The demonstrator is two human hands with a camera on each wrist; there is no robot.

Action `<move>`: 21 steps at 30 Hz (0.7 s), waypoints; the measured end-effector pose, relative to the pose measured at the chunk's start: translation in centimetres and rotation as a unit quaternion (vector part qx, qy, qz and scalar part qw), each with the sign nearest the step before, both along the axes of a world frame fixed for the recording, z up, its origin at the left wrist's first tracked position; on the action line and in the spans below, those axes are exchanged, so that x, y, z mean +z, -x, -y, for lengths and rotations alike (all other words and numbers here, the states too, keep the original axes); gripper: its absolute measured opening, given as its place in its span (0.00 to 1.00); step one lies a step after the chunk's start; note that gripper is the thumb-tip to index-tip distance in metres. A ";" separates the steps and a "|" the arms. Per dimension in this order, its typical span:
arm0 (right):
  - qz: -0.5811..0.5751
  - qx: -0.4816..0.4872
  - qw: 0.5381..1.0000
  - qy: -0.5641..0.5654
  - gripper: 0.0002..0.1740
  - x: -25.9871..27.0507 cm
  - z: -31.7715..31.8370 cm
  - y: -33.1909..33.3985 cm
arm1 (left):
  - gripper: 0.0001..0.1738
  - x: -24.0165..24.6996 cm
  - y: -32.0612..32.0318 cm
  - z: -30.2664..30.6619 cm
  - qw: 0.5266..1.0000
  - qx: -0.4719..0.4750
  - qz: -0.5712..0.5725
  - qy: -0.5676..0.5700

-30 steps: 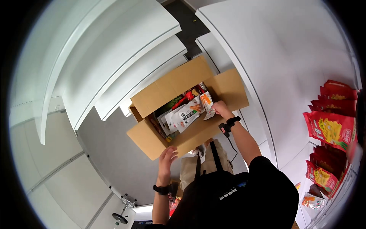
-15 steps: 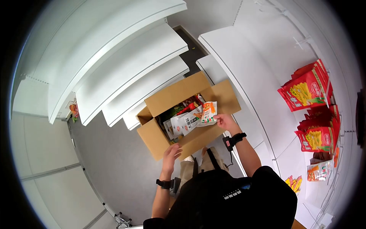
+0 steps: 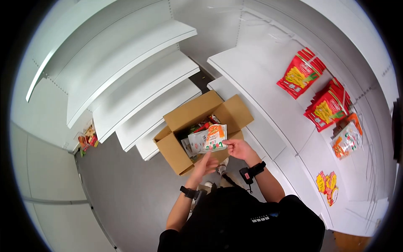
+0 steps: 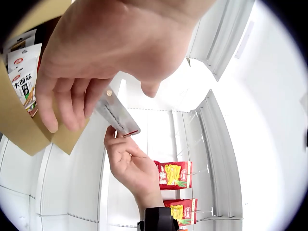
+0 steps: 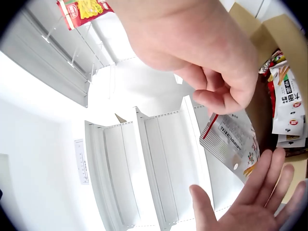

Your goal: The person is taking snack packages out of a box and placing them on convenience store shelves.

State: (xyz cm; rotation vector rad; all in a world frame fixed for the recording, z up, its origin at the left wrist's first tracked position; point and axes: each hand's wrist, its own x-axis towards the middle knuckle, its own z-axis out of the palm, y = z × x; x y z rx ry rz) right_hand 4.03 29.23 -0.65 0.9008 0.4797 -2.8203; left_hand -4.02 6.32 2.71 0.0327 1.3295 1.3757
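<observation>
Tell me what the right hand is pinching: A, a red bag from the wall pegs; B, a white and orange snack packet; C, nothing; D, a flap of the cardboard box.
B: the right hand pinches the edge of the white and orange snack packet above the open cardboard box.

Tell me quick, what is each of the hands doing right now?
Left hand: open, fingers straight, beside the snack packet, holding nothing.
Right hand: pinches the snack packet by its edge.
</observation>
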 end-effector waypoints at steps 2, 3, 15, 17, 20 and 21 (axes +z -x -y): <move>-0.008 -0.016 1.000 0.002 0.13 1.3 1.3 -1.6 | 0.45 0.4 -0.7 -0.4 0.999 -0.024 0.022 -0.003; -0.006 -0.028 1.000 0.000 0.13 1.7 1.6 -2.4 | 0.45 0.0 -0.9 -0.8 0.999 -0.033 0.041 -0.012; -0.050 -0.057 0.997 -0.009 0.15 1.1 1.0 -9.6 | 0.20 -0.8 -3.6 -3.7 0.996 -0.037 0.054 -0.064; -0.034 -0.084 0.996 -0.015 0.15 2.4 1.2 -10.9 | 0.17 -0.5 -4.4 -4.5 0.997 -0.025 0.037 -0.055; -0.077 -0.095 0.992 -0.018 0.16 1.6 0.7 -13.5 | 0.18 -0.7 -5.7 -5.8 0.998 -0.032 -0.013 -0.046; -0.062 -0.109 0.992 -0.022 0.16 1.7 0.5 -14.7 | 0.19 -0.8 -6.5 -6.4 0.998 -0.039 -0.032 -0.046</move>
